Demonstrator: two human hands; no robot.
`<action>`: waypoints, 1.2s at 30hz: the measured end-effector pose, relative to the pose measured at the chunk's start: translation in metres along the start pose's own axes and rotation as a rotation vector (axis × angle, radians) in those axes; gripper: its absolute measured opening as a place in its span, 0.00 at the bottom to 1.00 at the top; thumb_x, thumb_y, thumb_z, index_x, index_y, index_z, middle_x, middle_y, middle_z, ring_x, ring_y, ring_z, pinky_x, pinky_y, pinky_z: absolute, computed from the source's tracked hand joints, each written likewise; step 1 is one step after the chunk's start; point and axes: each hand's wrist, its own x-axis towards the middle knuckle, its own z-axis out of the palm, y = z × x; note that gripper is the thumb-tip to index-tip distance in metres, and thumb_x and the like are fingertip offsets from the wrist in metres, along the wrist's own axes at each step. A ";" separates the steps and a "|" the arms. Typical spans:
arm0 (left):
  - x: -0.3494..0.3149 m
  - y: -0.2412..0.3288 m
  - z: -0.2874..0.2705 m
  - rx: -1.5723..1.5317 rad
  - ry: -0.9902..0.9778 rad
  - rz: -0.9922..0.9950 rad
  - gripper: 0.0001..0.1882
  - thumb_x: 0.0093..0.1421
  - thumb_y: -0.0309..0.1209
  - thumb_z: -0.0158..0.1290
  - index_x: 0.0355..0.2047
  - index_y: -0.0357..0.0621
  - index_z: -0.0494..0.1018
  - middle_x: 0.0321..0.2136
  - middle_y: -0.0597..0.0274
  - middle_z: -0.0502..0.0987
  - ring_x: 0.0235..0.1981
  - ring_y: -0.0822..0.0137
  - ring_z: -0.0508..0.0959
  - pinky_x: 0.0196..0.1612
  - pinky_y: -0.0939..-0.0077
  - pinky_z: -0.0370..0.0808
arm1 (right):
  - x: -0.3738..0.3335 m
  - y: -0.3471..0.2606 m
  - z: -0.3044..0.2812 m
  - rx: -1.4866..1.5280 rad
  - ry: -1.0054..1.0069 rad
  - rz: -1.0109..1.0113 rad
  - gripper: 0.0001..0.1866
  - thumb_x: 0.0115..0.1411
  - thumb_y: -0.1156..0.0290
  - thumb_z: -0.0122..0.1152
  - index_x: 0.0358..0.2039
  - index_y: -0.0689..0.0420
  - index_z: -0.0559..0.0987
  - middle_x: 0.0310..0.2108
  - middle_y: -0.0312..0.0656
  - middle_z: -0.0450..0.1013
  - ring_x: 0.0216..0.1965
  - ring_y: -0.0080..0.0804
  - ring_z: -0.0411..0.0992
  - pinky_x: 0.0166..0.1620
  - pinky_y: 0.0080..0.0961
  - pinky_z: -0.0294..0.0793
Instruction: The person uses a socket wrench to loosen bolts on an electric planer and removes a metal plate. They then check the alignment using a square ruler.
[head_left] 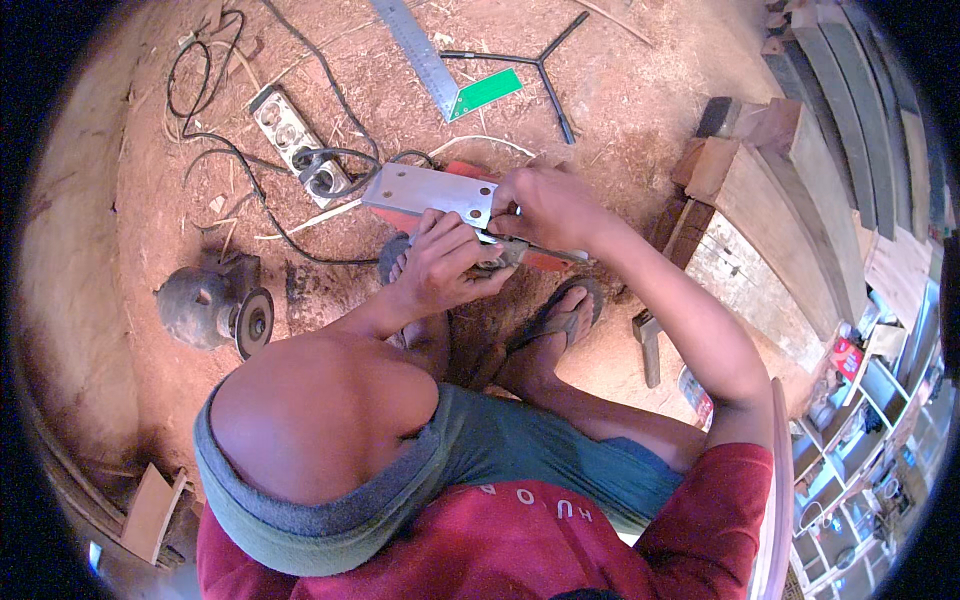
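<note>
An upturned electric planer (430,191), with a pale metal sole plate and orange-red body, lies between my hands above my bent legs. My left hand (447,258) is closed around its near side, fingertips resting against the metal plate. At the right end of that plate, my right hand (548,207) is pinched near the middle of the tool. Whatever sits between the right fingers is too small and too covered to name. Dark metal parts (512,250) of the planer show just below the right hand.
Ahead lie a power strip (283,128) with black cords, a green-handled try square (487,93) and a three-way wrench (541,62). A bench grinder (205,303) stands left. To the right are a hammer (648,350), stacked timber (765,240) and shelving (850,450).
</note>
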 end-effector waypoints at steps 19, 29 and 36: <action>0.001 0.001 0.002 -0.061 -0.005 -0.068 0.17 0.44 0.35 0.77 0.30 0.47 0.80 0.31 0.64 0.79 0.37 0.59 0.79 0.41 0.63 0.70 | 0.002 0.047 -0.003 -0.058 -0.066 -0.374 0.16 0.57 0.72 0.64 0.47 0.48 0.86 0.49 0.40 0.82 0.55 0.41 0.78 0.58 0.43 0.73; -0.003 -0.002 0.002 -0.064 0.011 -0.072 0.17 0.44 0.35 0.77 0.28 0.47 0.79 0.28 0.64 0.77 0.34 0.58 0.78 0.37 0.63 0.69 | -0.004 0.042 0.005 -0.395 0.058 -0.521 0.17 0.61 0.67 0.57 0.49 0.50 0.84 0.51 0.37 0.81 0.57 0.38 0.77 0.60 0.38 0.75; -0.002 -0.003 0.007 -0.089 0.002 -0.081 0.17 0.45 0.36 0.77 0.29 0.46 0.79 0.27 0.63 0.77 0.33 0.58 0.77 0.37 0.61 0.68 | -0.021 0.075 0.014 -0.536 0.483 -0.819 0.17 0.60 0.68 0.59 0.50 0.54 0.82 0.49 0.43 0.80 0.53 0.44 0.77 0.57 0.39 0.77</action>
